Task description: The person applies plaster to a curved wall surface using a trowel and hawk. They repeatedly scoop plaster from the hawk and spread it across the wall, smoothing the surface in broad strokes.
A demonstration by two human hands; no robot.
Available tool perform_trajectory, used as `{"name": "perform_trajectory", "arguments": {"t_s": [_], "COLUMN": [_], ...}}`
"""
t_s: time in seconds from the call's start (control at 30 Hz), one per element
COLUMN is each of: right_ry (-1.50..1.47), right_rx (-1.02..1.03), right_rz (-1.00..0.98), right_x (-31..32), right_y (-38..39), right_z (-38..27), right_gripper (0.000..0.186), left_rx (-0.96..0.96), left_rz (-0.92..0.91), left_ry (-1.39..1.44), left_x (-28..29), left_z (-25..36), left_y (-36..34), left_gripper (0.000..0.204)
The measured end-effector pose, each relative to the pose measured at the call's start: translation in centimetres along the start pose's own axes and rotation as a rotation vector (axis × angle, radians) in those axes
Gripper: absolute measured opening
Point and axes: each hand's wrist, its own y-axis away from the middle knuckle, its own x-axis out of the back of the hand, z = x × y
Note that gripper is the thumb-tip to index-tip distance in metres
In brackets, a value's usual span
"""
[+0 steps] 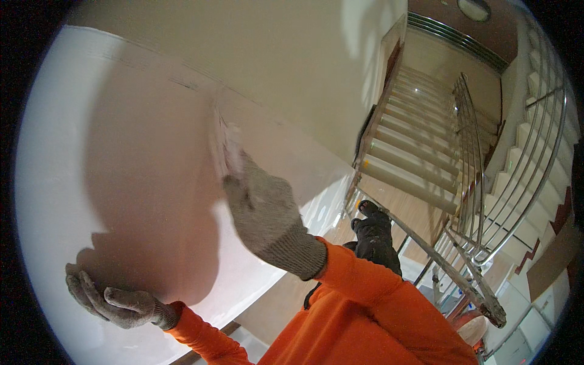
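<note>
My right hand [264, 210], in a grey knit glove, is closed and raised to the wall [170, 146] in front of me. Along its fingers shows a thin, pale, whitish edge [226, 146], smeared by motion; I cannot make out what kind of thing it is. My left hand [115, 299], gloved the same way, is lower at the left, with its fingers apart and slightly curled and nothing in it. It is close to the wall; whether it touches is hard to tell. Both sleeves are orange.
A beige band [274, 67] of wall adjoins the whitish part. To the right a staircase [413, 140] has metal railings [535, 176]. Below me are a worn ladder-like frame [450, 267] and my dark shoe [372, 228]. Brown sheets [553, 261] lean at the far right.
</note>
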Motion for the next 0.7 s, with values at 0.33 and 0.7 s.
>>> {"name": "perform_trajectory", "arguments": {"t_s": [0.33, 0.7], "right_ry": [0.431, 0.245], "right_rx": [-0.013, 0.095], "right_rz": [0.303, -0.016], "right_x": [-2.2, -8.3], "right_y": [1.2, 8.4], "right_z": [17.0, 8.5], "right_gripper": [0.06, 0.073], "left_rx": [0.014, 0.075], "left_rz": [0.005, 0.099], "left_ry": [0.005, 0.135], "left_x": [-0.4, -2.2], "left_z": [-0.4, 1.3], "left_y": [0.5, -0.2], "left_gripper": [0.05, 0.049]}}
